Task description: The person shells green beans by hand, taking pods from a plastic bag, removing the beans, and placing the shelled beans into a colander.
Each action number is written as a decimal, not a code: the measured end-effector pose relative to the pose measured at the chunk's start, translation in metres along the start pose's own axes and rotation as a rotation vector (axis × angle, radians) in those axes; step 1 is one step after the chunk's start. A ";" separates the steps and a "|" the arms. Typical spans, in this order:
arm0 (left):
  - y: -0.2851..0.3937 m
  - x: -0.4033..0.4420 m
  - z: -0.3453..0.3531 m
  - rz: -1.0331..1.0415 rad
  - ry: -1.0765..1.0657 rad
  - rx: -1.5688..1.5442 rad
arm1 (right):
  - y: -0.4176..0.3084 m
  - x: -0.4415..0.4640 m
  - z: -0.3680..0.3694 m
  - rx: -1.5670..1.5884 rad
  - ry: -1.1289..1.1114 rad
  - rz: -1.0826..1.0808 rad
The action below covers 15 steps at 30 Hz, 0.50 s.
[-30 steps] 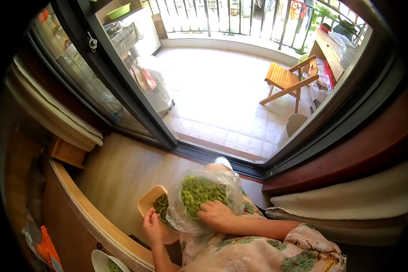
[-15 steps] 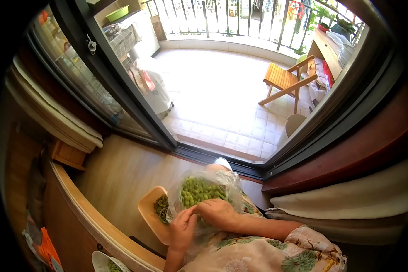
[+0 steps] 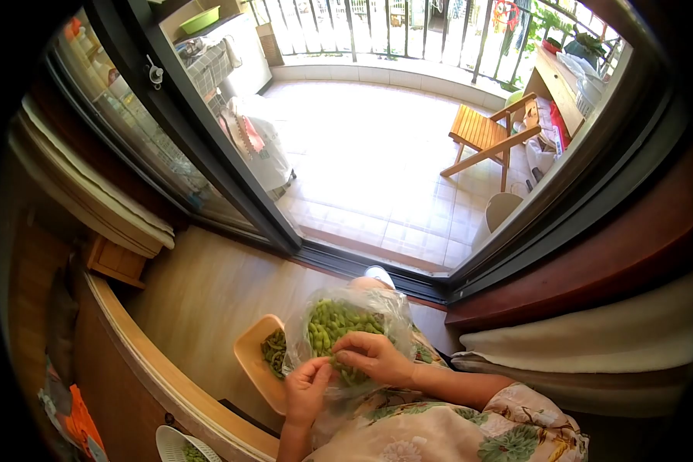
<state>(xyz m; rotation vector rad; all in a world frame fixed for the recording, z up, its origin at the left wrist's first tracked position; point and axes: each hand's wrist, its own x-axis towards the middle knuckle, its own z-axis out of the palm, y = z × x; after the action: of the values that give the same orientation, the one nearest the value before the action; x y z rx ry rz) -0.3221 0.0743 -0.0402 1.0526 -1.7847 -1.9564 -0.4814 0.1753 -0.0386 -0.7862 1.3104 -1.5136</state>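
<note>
A clear plastic bag (image 3: pixel 399 312) full of green soybean pods (image 3: pixel 339 317) lies open on my lap. Over its near side, my left hand (image 3: pixel 308 389) and my right hand (image 3: pixel 375 360) meet with fingertips pinched. A small bit of green pod shows between them; most of it is covered by the fingers. Left of the bag stands a tan plastic bin (image 3: pixel 248 350), with darker green pods or shells (image 3: pixel 274 351) inside. At the bottom edge, a white slotted basket (image 3: pixel 166 440) contains green beans or pods (image 3: pixel 195 453), partly cut off from view.
Ahead, a dark sliding door frame (image 3: pixel 346 260) borders a tiled balcony (image 3: pixel 362 154). A wooden folding chair (image 3: pixel 481 131) and a bucket (image 3: pixel 500 212) stand out there. A curved wooden-edged piece of furniture (image 3: pixel 142 362) runs along my left; a pale curtain (image 3: pixel 585 331) hangs right.
My right hand has shifted slightly right and its fingers have lifted, so the hands are a little farther apart. A bit of green now shows between the fingertips.
</note>
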 end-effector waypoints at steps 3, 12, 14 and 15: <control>0.003 -0.001 0.000 -0.046 -0.094 -0.038 | 0.003 0.001 -0.004 -0.090 -0.052 -0.119; 0.005 0.001 0.001 -0.105 -0.199 -0.128 | 0.004 0.003 -0.006 -0.232 -0.085 -0.267; 0.005 0.000 0.002 -0.108 -0.183 -0.159 | -0.002 -0.001 0.000 -0.027 -0.044 -0.059; 0.004 -0.001 0.003 -0.108 -0.173 -0.165 | -0.004 -0.002 0.002 0.076 -0.023 0.044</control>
<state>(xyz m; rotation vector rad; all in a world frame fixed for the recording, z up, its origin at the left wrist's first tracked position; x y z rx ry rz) -0.3249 0.0764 -0.0365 0.9705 -1.6448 -2.2782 -0.4795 0.1767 -0.0342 -0.7198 1.2381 -1.5060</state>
